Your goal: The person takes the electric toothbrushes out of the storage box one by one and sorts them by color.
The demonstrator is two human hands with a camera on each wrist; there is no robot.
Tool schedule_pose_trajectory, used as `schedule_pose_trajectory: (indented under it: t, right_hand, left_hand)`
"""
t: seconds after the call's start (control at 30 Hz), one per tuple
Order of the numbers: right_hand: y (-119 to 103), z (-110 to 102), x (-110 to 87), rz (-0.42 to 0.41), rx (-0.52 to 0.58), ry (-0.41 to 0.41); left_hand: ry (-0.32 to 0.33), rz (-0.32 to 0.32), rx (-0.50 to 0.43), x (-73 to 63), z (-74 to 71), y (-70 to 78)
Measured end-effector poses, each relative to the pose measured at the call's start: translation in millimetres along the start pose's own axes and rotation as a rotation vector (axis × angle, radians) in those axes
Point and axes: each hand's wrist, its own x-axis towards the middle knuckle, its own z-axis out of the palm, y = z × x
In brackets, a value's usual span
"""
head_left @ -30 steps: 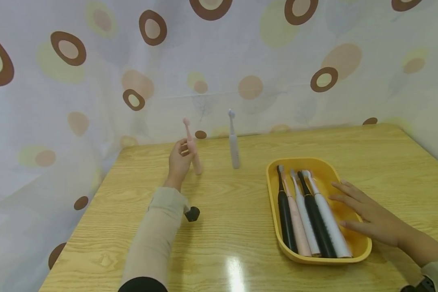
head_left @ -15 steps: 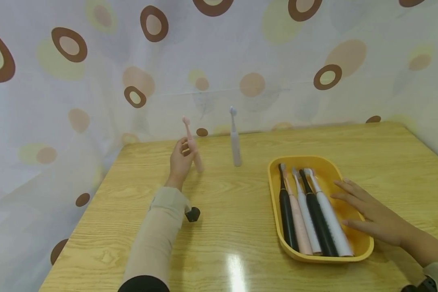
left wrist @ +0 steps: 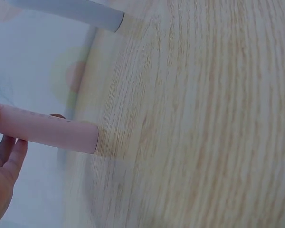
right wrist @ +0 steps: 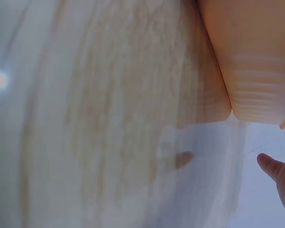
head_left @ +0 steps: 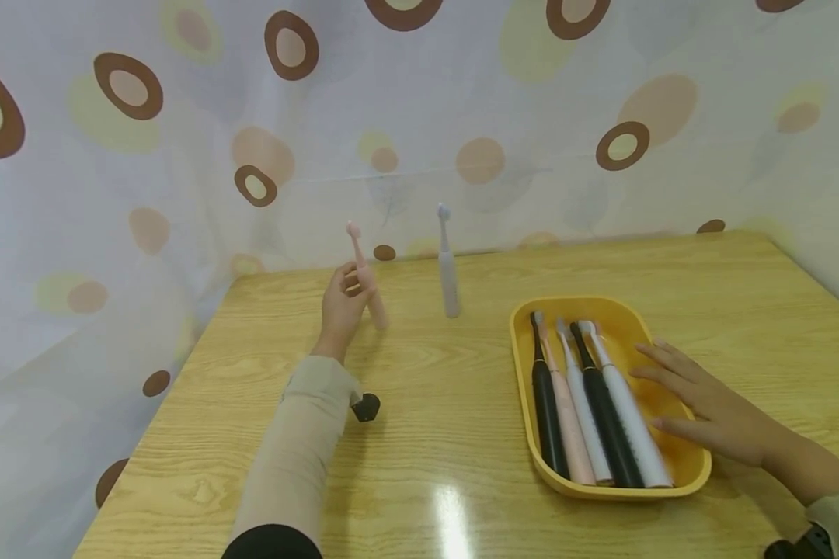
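In the head view my left hand (head_left: pixel 342 309) holds a pink electric toothbrush (head_left: pixel 376 307) by its handle, brush head up and leaning slightly left. The left wrist view shows the base of this pink handle (left wrist: pixel 61 133) at the table surface; whether it touches cannot be told. To its right a pale grey-white electric toothbrush (head_left: pixel 449 286) stands upright by itself. My right hand (head_left: pixel 716 415) is over the right side of a yellow tray (head_left: pixel 520 388), fingers spread and straight, holding nothing. Several electric toothbrushes, including a black one (head_left: pixel 549 423), lie side by side in the tray.
The wood-grain table (head_left: pixel 426 419) has a patterned cloth (head_left: pixel 405 101) hanging behind it and at its sides. A small black object (head_left: pixel 367 407) shows beside my left sleeve cuff. In the right wrist view the tray wall (right wrist: pixel 261 85) rises at the upper right.
Nearly nothing differs. The whole view has shifted slightly; both hands and the toothbrushes keep their places.
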Motion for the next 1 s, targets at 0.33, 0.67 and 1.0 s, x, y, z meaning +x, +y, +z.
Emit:
schedule_pose_trajectory:
  t: [0.33, 0.67, 1.0]
  right_hand:
    - [0.5, 0.9, -0.8, 0.006, 0.005, -0.005]
    - [-0.5, -0.3, 0.3, 0.034, 0.024, -0.023]
    - [0.2, 0.0, -0.2, 0.025, 0.009, -0.012]
  left_hand:
    - [-0.015, 0.013, -0.008, -0.8, -0.2, 3.7]
    - [0.007, 0.016, -0.013, -2.0, -1.5, 4.3]
    - [0.01, 0.039, -0.033, -8.0, -8.0, 9.9]
